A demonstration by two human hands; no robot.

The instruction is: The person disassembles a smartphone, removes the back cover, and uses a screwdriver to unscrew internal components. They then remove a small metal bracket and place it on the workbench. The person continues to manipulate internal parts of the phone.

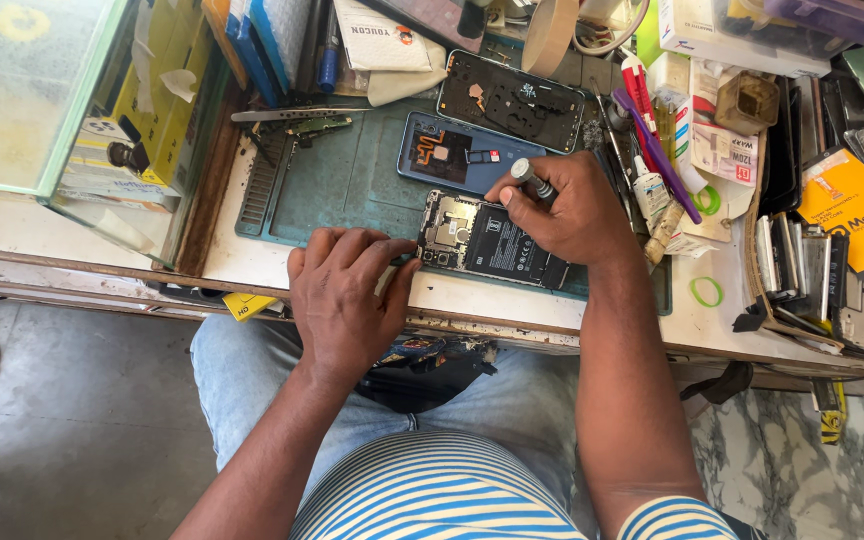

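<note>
Opened phone (492, 245) shows black battery and circuit board; right hand (564, 212) grips a screwdriver (532, 180), left hand (347, 300) pinches its corner

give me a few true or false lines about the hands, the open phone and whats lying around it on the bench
1. The right hand holds a small screwdriver over the opened phone. True.
2. The left hand rests flat on the glass case. False: it sits at the phone's left end, on the bench edge.
3. The phone lies with its insides exposed on a green work mat. True.
4. A blue back cover lies on the mat beyond the phone. True.
5. The green ring hangs on the right hand's thumb. False: it lies on the bench to the right of that arm.
</note>
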